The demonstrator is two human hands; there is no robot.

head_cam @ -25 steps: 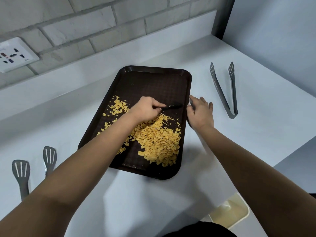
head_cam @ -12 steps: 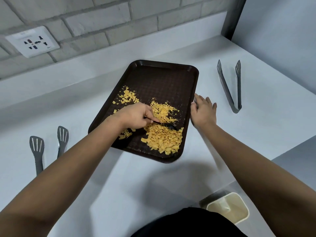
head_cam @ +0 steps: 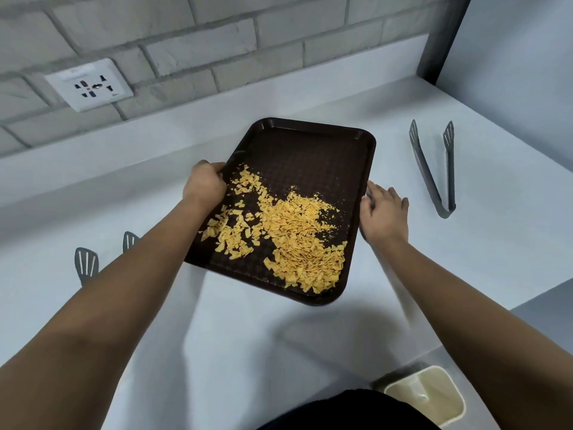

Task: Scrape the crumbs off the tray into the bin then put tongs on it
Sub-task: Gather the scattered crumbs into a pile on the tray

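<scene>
Since earlier: left hand (head_cam: 203, 184) now grips tray (head_cam: 313, 150) rim | right hand (head_cam: 383, 212) relaxed, touching opposite rim | white counter (head_cam: 235, 336), brick wall (head_cam: 201, 51), socket (head_cam: 89, 84), bin (head_cam: 426, 395) below

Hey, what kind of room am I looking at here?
Probably a kitchen or canteen prep counter: a dark serving tray scattered with crumbs, grey tongs on the white counter, and a brick wall with a socket.

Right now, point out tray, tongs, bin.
tray (head_cam: 313, 156): head view, bare far part of its floor.
tongs (head_cam: 445, 210): head view, hinge end nearest the person.
bin (head_cam: 429, 398): head view, inner wall.
</scene>
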